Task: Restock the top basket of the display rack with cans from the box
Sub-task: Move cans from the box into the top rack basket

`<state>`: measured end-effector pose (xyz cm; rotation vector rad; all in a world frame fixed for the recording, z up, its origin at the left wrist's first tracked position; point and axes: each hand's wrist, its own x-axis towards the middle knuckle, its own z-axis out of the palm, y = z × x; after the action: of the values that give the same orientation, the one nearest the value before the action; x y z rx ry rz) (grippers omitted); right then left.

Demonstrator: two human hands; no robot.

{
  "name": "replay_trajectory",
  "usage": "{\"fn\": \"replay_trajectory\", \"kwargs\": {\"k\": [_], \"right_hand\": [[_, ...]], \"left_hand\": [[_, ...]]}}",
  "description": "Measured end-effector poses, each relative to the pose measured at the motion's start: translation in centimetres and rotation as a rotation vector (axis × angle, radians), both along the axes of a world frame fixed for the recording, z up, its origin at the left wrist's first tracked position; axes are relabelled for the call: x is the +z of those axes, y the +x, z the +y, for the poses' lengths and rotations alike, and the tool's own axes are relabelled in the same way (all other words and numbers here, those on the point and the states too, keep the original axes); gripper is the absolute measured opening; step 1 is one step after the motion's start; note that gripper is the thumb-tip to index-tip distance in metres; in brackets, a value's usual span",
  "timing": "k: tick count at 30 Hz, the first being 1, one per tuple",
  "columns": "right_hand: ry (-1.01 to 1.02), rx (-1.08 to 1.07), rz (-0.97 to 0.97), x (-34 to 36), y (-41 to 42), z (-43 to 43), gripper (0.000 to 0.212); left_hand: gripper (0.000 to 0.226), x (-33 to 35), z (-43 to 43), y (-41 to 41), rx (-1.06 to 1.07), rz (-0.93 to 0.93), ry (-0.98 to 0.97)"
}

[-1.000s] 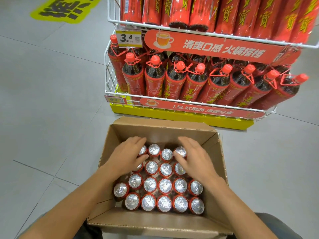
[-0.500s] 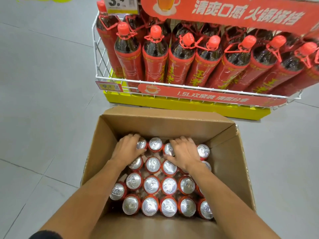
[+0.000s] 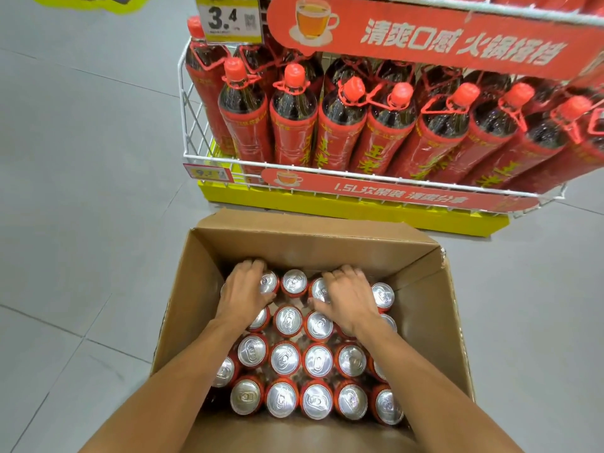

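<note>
Left grip (image 3: 245,291) down in the box (image 3: 425,305), fingers curled over the cans (image 3: 286,358) in the far left corner, clamped on by the look of it. Right grip (image 3: 348,297) same deal, curled over cans in the far row just right of the middle, thumb tucked against the near side. A couple of bare silver lids between the two. Cans all upright in the box, red sides, pull-tab tops, packed in rows.

Box open, plain brown cardboard, sitting on the grey tiled floor (image 3: 81,191) right in front of the rack (image 3: 189,125). White wire basket crammed with big red-capped bottles (image 3: 294,125), dark drink inside, red labels. Yellow base (image 3: 359,212) underneath.

Price tag (image 3: 228,19) reading 3.4, clipped at the upper left. Red banner (image 3: 425,37) with a cup of tea and 清爽口感 火锅搭档. Lower strip (image 3: 392,194) starting 1.5L, rest too blurry. Small tag (image 3: 207,173) at the basket corner, 9-something, hard to read.
</note>
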<state>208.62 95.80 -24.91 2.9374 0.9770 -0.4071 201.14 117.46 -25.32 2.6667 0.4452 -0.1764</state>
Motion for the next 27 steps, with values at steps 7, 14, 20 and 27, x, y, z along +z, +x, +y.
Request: {"fn": "replay_trajectory", "kwargs": {"k": [7,14,20,27], "right_hand": [[0.316,-0.132,0.151,8.2,-0.1,-0.7,0.040],[0.509,-0.122,0.139,28.7,0.1,-0.8,0.037],[0.653,-0.115,0.017,52.5,0.8,-1.3,0.046],[0.855,-0.147,-0.060,79.2,2.2,-1.3,0.056]], "left_hand": [[0.057,8.2,0.7,-0.3,-0.023,-0.105,-0.159],[0.054,28.3,0.3,0.3,-0.169,-0.222,-0.320],[0.049,53.3,0.7,1.2,-0.259,-0.252,-0.408],[0.040,80.1,1.1,3.4,-0.287,-0.329,-0.584]]}}
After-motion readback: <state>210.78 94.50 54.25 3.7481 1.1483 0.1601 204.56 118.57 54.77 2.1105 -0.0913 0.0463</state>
